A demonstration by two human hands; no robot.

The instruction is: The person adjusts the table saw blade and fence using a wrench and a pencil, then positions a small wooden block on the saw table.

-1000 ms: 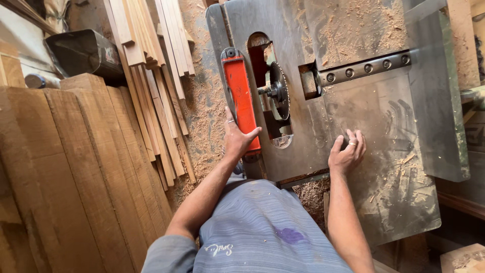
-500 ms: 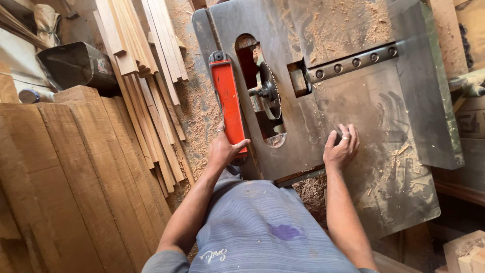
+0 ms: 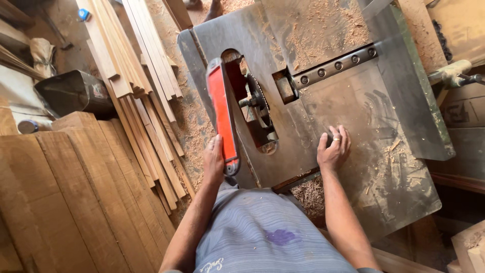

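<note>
The left hand (image 3: 213, 161) gripped the near end of the red plate (image 3: 221, 114) beside the saw blade (image 3: 257, 101). The right hand (image 3: 333, 149) lay open, flat on the dusty saw table (image 3: 353, 101).

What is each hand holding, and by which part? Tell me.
The left hand grips the near end of the red insert plate. The right hand holds nothing, resting flat on the saw table.

Light: warm and bright, like daylight, strongest on the far part of the worktop (image 3: 353, 116).
Glare: a soft pale shine on the grey metal, nothing washed out.
Shadows: dark at the far left corner and low on the right.
Sharpness: mostly clear; sawdust grains show.
Edges: planks (image 3: 60, 202) on the left fan out and bend a little.
</note>
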